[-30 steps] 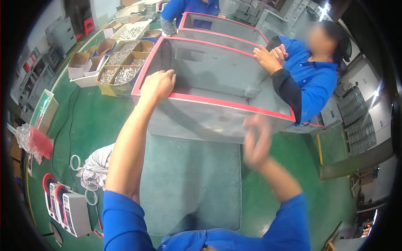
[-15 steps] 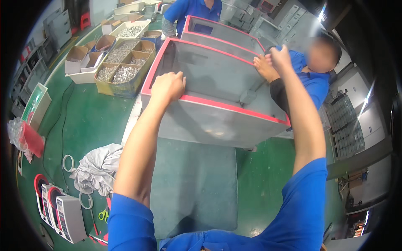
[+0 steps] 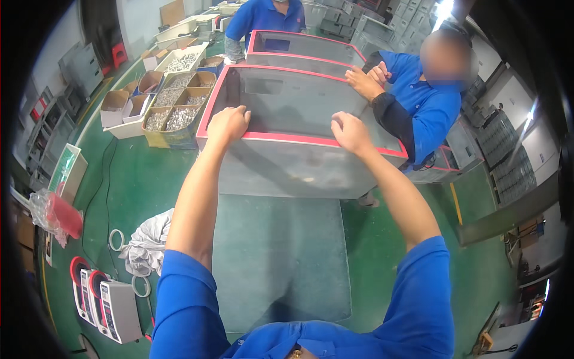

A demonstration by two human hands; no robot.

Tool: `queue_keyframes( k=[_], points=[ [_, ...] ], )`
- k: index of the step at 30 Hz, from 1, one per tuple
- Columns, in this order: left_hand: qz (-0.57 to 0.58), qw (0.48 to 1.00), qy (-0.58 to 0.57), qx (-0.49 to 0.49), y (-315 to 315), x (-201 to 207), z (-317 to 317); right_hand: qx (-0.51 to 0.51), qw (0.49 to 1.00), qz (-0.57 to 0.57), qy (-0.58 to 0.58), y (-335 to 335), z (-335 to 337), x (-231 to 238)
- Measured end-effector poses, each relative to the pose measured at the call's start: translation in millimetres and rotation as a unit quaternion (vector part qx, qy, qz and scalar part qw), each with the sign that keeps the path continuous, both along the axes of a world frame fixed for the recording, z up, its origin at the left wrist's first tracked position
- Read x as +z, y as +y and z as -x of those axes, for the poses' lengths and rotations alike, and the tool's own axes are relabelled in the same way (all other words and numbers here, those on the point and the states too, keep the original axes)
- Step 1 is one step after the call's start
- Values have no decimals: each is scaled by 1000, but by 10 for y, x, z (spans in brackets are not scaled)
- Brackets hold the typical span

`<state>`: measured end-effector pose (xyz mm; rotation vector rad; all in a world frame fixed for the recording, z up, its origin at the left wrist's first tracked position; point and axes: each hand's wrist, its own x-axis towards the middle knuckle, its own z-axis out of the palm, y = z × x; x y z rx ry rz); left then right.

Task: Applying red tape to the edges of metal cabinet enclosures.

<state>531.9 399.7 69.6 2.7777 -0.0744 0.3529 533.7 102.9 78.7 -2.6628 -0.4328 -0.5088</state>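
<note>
A large open grey metal cabinet [image 3: 287,167] lies in front of me, its opening upward and its rim lined with a red strip [image 3: 281,137]. My left hand [image 3: 228,124] is curled over the near rim close to the left corner. Farther right along the same edge, my right hand [image 3: 351,133] rests with its fingers bent over the strip; the fingertips are partly hidden. Inside the cabinet, a rectangular cut-out [image 3: 265,87] shows in the far wall.
A co-worker in blue [image 3: 418,102] stands at the right side with both hands close together above the rim. Another person [image 3: 269,24] is behind a second red-edged cabinet [image 3: 308,57]. Boxes of small metal parts [image 3: 179,118] stand left; tape dispensers [image 3: 113,305] and grey cloth [image 3: 149,242] lie lower left.
My right hand has come down and left from near the co-worker's hands to the near rim. My left hand stays on the rim. The co-worker's head and body have shifted left.
</note>
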Motion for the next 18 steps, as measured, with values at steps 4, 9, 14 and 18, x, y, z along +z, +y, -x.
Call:
queue_keyframes(
  k=[4,9,14,18],
  points=[
    [-10,1000,6,7,-55,26,8,1,999,-30,40,0,37,-126],
    [-17,1000,-1,9,-15,4,-21,114,982,-134,-72,289,190,-167],
    [-24,1000,4,10,-27,11,-14,211,959,35,-185,209,690,-263],
    [-18,1000,-10,2,-39,-12,-18,163,956,97,-224,-177,725,-347]
  ],
)
